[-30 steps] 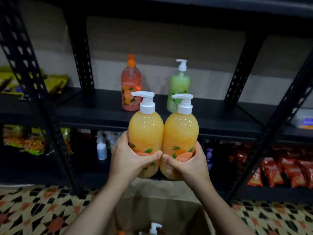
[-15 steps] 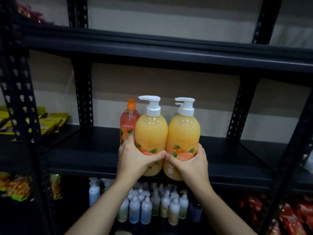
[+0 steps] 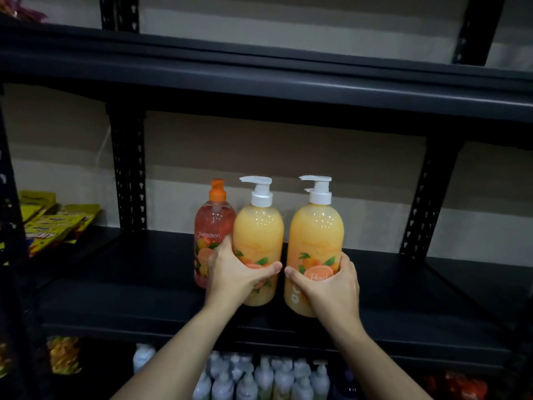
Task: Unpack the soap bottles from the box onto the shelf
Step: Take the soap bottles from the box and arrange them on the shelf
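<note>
Black metal shelf (image 3: 115, 284): just right of its pink orange-capped pump bottle (image 3: 212, 226), left hand (image 3: 233, 272) and right hand (image 3: 331, 287) each clasp yellow-orange plastic soap bottles (image 3: 258, 235), apparently placing them; next, settle upright and release.

Left grip (image 3: 236, 272) covered much of the label on the left yellow bottle (image 3: 258, 235) & part of the pink bottle (image 3: 210, 235); right grip (image 3: 328, 281) hid most wording on the right yellow bottle (image 3: 315, 235). Small bottles (image 3: 284, 378) below were dim, cut by the btm edge, labels too small to read.
</note>
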Motion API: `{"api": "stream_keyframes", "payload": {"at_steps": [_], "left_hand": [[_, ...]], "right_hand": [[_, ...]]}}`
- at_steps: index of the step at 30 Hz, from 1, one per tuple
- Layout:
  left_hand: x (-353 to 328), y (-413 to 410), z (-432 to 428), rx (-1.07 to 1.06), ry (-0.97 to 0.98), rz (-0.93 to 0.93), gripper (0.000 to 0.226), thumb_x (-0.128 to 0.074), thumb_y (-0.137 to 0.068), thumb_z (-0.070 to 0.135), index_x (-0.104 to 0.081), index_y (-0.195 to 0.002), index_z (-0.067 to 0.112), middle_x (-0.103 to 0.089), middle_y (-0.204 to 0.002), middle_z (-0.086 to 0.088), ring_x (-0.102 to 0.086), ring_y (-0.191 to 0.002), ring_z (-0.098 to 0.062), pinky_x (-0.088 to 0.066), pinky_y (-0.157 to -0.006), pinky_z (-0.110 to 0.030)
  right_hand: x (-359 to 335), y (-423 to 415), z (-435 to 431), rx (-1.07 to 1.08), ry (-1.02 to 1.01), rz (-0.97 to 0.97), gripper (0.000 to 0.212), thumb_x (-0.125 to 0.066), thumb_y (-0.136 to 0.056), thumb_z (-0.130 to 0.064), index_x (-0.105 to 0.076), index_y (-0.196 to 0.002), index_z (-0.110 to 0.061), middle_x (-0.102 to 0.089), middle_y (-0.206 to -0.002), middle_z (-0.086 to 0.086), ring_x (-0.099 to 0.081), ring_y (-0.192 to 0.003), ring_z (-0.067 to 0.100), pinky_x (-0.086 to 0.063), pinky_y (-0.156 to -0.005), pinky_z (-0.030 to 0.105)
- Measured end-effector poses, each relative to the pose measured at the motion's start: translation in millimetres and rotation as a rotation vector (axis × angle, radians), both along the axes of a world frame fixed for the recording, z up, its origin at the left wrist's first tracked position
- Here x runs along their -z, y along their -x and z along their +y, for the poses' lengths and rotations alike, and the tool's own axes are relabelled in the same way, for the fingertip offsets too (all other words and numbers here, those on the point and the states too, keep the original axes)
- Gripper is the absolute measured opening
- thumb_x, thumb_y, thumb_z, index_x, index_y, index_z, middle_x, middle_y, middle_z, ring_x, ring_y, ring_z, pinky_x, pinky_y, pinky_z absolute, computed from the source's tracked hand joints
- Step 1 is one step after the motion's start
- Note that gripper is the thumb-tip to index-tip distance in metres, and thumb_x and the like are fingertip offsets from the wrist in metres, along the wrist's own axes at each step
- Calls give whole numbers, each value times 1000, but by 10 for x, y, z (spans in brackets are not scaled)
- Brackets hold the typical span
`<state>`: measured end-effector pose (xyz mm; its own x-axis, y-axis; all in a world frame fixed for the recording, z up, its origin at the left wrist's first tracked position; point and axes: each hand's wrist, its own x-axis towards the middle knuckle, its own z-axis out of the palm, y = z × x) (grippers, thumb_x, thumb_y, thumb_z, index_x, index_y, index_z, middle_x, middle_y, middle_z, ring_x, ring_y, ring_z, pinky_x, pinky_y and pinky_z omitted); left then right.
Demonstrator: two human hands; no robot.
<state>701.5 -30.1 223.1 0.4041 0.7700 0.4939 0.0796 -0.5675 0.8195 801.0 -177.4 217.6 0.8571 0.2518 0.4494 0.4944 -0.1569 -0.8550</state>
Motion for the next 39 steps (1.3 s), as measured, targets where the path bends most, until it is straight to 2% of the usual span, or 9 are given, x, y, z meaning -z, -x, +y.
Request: {"api": "stream_keyframes", "payload": {"at_steps": [5, 12, 16, 20, 24, 29, 32, 36, 39], "left_hand": [[123, -60, 74, -15, 46, 3, 88, -90, -40, 58, -56, -114, 25, -62, -105, 5, -59, -102, -17, -48, -79, -28], [161, -47, 110, 2, 48, -16, 85, -94, -48, 44, -56, -121, 23, -59, -100, 10, -51, -92, -8, -37, -70, -15], [171, -70, 159, -24, 62, -4, 92, -93, -48, 47, -52, -127, 24, -56, -104, 8, -51, -99, -13, -39, -79, -24], [192, -93, 305, -48, 94, -1, 103, -92, -44, 50, -46, -132, 24, -57, -110, 3, -56, -107, -21, -45, -81, -29], [217, -63, 427, -55, 133, 25, 112, -92, -44, 53, -36, -135, 18, -56, -121, -6, -53, -116, -28, -48, -91, -39], [349, -1, 496, -6, 128, 46, 105, -94, -49, 44, -35, -132, 17, -56, -123, -5, -54, -116, -27, -46, -94, -36], [400, 26, 521, 4, 151, 29, 101, -94, -52, 41, -39, -133, 17, -55, -121, -1, -51, -112, -20, -44, -94, -33], [450, 19, 553, 4, 123, -6, 98, -93, -51, 44, -41, -131, 21, -58, -119, 1, -53, -110, -18, -46, -93, -32], [469, 18, 550, 1, 128, -48, 94, -93, -53, 40, -43, -131, 22, -56, -113, 5, -50, -104, -13, -44, -88, -28]], "right_hand": [[100, 17, 14, -2, -4, 11, 92, -92, -54, -51, -49, -129, -20, -49, -113, -6, -51, -102, 10, -41, -79, 25], [142, 49, 93, 12, 43, 10, 93, -91, -52, -54, -48, -127, -19, -48, -114, -5, -51, -104, 12, -42, -80, 27], [146, 70, 135, 13, 52, -1, 99, -91, -51, -54, -46, -132, -18, -47, -115, -5, -50, -106, 12, -43, -82, 27], [161, 87, 169, 17, 62, 1, 95, -91, -52, -54, -48, -129, -18, -47, -113, -5, -50, -104, 12, -40, -80, 26], [197, 117, 225, 14, 51, 19, 93, -90, -52, -55, -48, -126, -18, -48, -112, -6, -52, -104, 13, -42, -80, 27], [173, 147, 322, 15, 61, -18, 95, -89, -51, -57, -48, -127, -16, -49, -116, -4, -51, -107, 14, -44, -85, 28], [122, 147, 415, 13, 58, -43, 99, -89, -49, -59, -47, -130, -20, -50, -117, -5, -51, -111, 14, -48, -92, 32], [53, 120, 563, 10, 36, -21, 97, -90, -50, -57, -49, -129, -19, -55, -117, -2, -54, -108, 15, -46, -86, 29], [32, 85, 673, 36, 47, 3, 99, -89, -50, -59, -48, -131, -19, -56, -118, 0, -55, -111, 19, -48, -92, 34]]}}
